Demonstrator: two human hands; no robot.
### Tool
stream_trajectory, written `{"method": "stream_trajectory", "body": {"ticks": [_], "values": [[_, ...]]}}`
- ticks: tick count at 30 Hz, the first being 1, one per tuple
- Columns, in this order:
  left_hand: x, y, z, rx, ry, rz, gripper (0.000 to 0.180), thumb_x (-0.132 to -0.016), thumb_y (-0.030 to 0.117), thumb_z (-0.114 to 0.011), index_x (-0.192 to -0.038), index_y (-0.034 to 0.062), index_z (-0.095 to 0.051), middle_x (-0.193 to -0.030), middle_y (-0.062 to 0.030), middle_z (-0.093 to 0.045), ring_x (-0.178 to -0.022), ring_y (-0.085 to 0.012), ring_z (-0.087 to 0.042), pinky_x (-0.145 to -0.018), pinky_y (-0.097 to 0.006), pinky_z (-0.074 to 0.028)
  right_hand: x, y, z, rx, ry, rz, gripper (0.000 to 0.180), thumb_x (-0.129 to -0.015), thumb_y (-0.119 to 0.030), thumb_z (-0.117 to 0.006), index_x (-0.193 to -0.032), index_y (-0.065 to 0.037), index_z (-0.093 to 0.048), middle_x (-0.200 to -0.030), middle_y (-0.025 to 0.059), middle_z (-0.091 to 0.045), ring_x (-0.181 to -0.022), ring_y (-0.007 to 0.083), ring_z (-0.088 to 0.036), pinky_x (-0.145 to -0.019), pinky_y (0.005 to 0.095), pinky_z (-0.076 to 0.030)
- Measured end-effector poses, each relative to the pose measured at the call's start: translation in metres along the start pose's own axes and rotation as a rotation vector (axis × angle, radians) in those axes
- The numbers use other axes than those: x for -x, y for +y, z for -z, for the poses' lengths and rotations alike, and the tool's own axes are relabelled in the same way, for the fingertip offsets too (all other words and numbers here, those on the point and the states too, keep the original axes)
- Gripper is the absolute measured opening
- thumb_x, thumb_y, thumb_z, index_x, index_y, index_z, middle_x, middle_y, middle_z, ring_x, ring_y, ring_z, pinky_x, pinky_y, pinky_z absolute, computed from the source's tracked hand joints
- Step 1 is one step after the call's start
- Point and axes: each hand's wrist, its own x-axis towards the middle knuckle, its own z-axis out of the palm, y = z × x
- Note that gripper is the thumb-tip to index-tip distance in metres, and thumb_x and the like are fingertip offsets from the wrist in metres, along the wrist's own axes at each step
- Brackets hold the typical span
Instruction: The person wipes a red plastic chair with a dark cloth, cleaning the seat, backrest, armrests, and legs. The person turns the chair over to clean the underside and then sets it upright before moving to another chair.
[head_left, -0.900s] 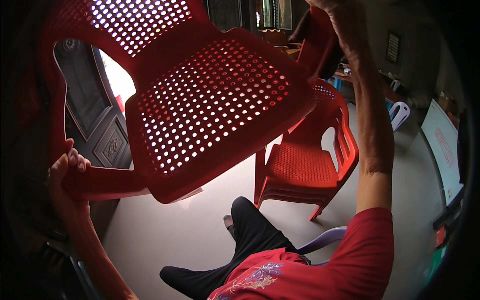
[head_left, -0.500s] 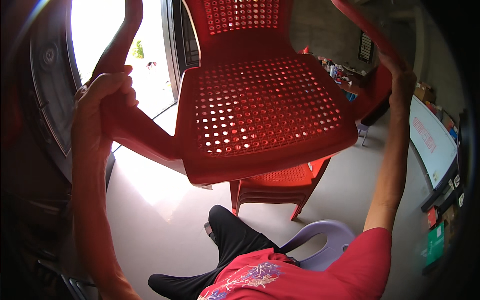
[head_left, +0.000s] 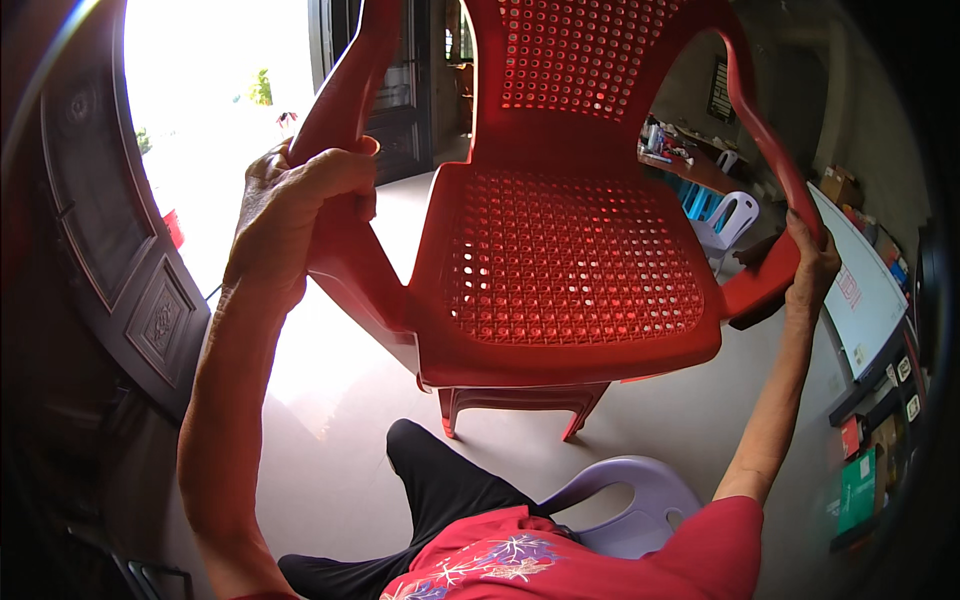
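So we're holding a red plastic chair [head_left: 575, 270] up in front of us, backrest on the far side. Our left grip [head_left: 315, 190] is curled tight round the armrest on our left, and our right grip [head_left: 815, 258] is clamped on the other one. A red chair stack [head_left: 520, 398] peeks out below; can't tell if they're touching.

Nothing is legible; red lettering [head_left: 850, 288] stands near the left edge of the whiteboard [head_left: 873, 318]; small white labels [head_left: 904, 369] below its lower edge are too small to read.
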Motion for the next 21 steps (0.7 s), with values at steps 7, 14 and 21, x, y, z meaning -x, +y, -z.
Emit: {"method": "stream_trajectory", "body": {"ticks": [7, 14, 21], "values": [[-0.020, -0.006, -0.001, -0.036, -0.063, -0.011, 0.046, -0.066, 0.033, -0.064, -0.099, 0.0011, -0.061, -0.065, -0.0041, -0.060, -0.058, -0.0147, -0.058, -0.060, -0.032, -0.050, 0.000, 0.009, 0.007, 0.072, 0.076, -0.039, 0.048, -0.075, -0.018, -0.074, -0.114, 0.006, -0.059, -0.107, 0.0129, -0.062, -0.096, 0.0219, -0.060, -0.088, 0.0324, -0.047], [-0.035, -0.011, -0.021, -0.049, -0.053, 0.091, 0.042, -0.070, 0.028, -0.064, -0.099, -0.0020, -0.061, -0.062, -0.0045, -0.058, -0.054, -0.0140, -0.057, -0.059, -0.029, -0.049, -0.004, 0.023, -0.004, 0.029, 0.083, -0.043, 0.039, -0.073, -0.017, -0.076, -0.102, 0.005, -0.064, -0.092, 0.0097, -0.064, -0.082, 0.0187, -0.060, -0.079, 0.0292, -0.048], [-0.040, -0.049, -0.041, -0.022, -0.054, 0.229, 0.051, -0.061, 0.031, -0.064, -0.101, -0.0007, -0.059, -0.066, -0.0059, -0.060, -0.058, -0.0155, -0.060, -0.056, -0.031, -0.053, -0.001, 0.042, -0.016, 0.195, -0.030, -0.046, 0.037, -0.075, -0.024, -0.073, -0.095, 0.005, -0.063, -0.083, 0.0086, -0.063, -0.073, 0.0149, -0.058, -0.070, 0.0264, -0.047]]}}
